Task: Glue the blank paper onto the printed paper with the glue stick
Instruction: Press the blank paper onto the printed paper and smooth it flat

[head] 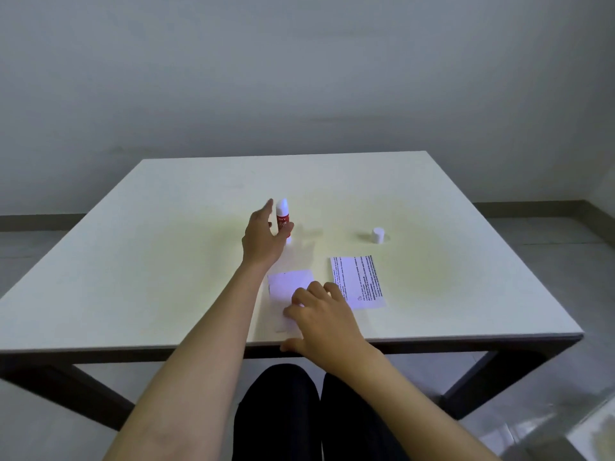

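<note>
Left hand [263,236] possibly hides glue stick [283,217] partly.

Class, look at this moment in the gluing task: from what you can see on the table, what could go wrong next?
1. The glue stick stands upright and uncapped, with the left hand open around it; a clumsy grab could tip it.
2. Its cap sits well off to the right, so the glue may dry if it is forgotten.
3. The blank paper, under the right hand, lies near the table edge beside the printed paper; it could slide off.
</note>
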Tool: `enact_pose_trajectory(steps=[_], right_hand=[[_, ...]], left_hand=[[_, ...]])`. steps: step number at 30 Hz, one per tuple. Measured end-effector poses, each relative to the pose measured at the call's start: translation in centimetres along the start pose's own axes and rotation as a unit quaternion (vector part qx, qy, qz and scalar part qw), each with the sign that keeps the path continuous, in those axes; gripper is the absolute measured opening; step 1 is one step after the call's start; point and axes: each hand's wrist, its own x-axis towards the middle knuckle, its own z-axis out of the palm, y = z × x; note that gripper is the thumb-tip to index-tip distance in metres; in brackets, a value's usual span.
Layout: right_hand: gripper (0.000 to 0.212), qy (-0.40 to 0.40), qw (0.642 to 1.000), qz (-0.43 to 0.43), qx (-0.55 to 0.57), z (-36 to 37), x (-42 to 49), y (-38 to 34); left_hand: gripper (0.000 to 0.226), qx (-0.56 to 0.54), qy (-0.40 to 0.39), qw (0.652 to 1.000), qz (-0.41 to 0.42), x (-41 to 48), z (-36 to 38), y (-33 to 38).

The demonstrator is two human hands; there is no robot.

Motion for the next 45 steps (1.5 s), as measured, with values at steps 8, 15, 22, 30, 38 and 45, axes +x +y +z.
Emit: enact_pose_trajectory(steps=[8,15,22,30,38,45], right_hand=[[0.018,0.124,0.989,0.006,0.084,-1.5,-0.6,-0.4],[0.010,0.293,0.795,0.278,0.453,-5.1,-0.8,5.1],[0.012,0.294,0.444,0.317,0.785,-5.0,-2.4,8.8],[0.006,0.256,0.520,0.359,0.732,-3.7,-3.5,9.2],[0.004,0.157,0.665,0.392,0.616,-3.4,-3.4,10.7],[0.020,0.109,0.742,0.420,0.511,-2.8,-2.7,11.6]], left_hand=[[0.051,-0.070,0.249,0.961,0.094,-0.8,-1.8,2.0],[0.006,-0.129,0.167,0.970,0.124,-3.4,-1.9,4.8],[0.010,-0.220,-0.118,0.967,-0.056,-6.6,0.5,5.7],[0.008,-0.237,-0.130,0.955,-0.120,-7.2,1.9,6.1],[0.005,-0.197,-0.137,0.960,-0.142,-7.6,2.5,5.0],[0.009,-0.136,-0.127,0.972,-0.142,-7.9,2.6,4.6]])
